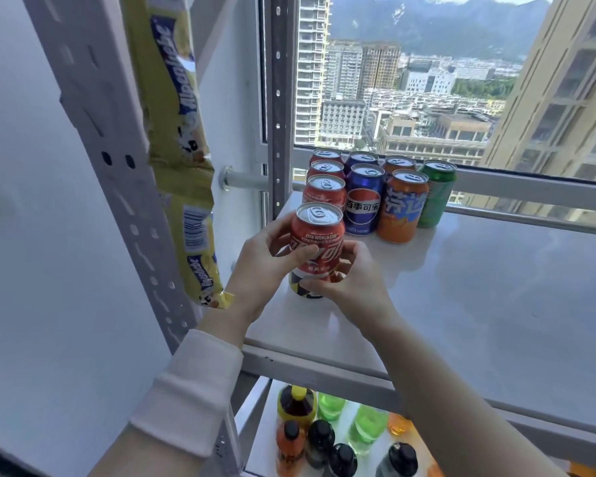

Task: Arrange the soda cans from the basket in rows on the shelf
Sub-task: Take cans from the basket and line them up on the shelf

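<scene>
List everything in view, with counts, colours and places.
held red can: 1, red, front of left column
red cans: 3, red, left column behind it
blue cans: 2, blue, second column
orange cans: 2, orange, third column
green can: 1, green, fourth column
shelf: 1, white, under the cans
candy packets: strip, yellow, left upright
bottles: several, mixed, lower shelf
left hand: 1, grips held red can
right hand: 1, grips held red can
</scene>
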The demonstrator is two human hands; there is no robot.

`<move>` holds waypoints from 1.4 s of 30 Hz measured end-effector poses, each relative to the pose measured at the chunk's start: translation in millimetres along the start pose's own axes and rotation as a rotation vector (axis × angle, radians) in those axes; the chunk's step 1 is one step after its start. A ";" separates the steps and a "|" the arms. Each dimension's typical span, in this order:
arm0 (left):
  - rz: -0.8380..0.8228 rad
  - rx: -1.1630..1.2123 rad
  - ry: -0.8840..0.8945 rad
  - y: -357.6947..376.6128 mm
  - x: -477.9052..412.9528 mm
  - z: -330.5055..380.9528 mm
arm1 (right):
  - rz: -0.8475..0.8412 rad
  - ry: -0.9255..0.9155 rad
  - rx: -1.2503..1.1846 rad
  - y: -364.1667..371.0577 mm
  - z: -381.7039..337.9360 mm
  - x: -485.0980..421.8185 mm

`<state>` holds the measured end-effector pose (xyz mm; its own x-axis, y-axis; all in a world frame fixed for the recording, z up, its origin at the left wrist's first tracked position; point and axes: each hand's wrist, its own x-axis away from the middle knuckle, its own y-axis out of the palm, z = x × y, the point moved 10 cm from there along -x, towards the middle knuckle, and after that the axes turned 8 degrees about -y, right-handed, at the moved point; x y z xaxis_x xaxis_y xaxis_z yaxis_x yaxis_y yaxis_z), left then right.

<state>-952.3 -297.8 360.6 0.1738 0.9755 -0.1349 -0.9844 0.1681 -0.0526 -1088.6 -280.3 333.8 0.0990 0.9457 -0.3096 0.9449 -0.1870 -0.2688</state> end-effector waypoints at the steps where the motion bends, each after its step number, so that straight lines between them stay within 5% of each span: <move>1: -0.004 -0.001 0.000 0.2 -2.0 -0.4 | 0.004 0.000 0.005 0.0 1.0 -1.5; 42: -0.101 -0.044 0.014 7.5 -28.1 -2.9 | 0.078 0.002 0.024 0.6 14.8 -25.7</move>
<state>-964.5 -324.4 361.1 0.2726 0.9518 -0.1405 -0.9597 0.2587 -0.1098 -1095.2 -308.7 328.1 0.1726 0.9286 -0.3284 0.9264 -0.2663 -0.2661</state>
